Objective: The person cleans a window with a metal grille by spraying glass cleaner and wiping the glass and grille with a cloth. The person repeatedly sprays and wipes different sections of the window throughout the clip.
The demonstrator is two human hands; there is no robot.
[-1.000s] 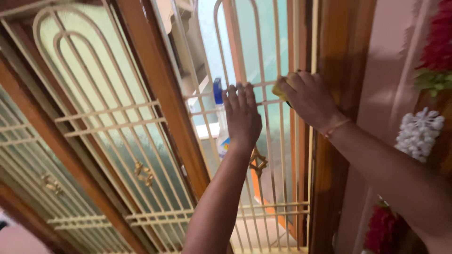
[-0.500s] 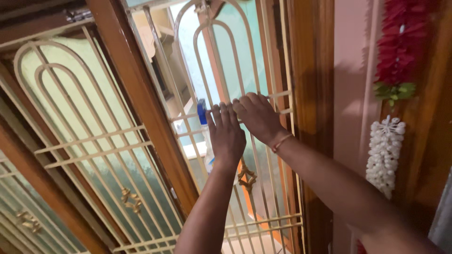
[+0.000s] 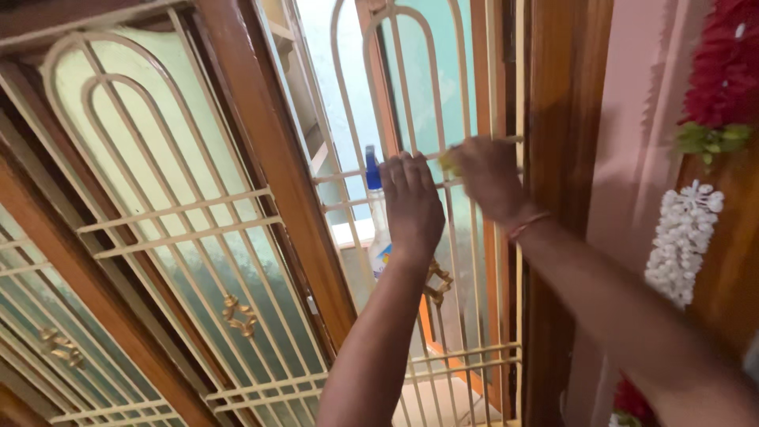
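My left hand (image 3: 411, 207) grips the stiff window grille (image 3: 348, 175) beside a light spray bottle (image 3: 378, 229), while my right hand (image 3: 486, 178) pinches a soft yellow sponge (image 3: 448, 162), best held by its edges.

Both forearms are showing bare, with no sleeves reaching them in view. The right hand (image 3: 489, 175) is wearing a thin red-and-pale thread band at the wrist. The left hand (image 3: 411, 207) is wearing nothing.

Cream metal window grille (image 3: 411, 170) — upright, thin bars with arched tops; a yellow-green cloth (image 3: 449, 162) is pressed against its crossbar — mostly hidden.
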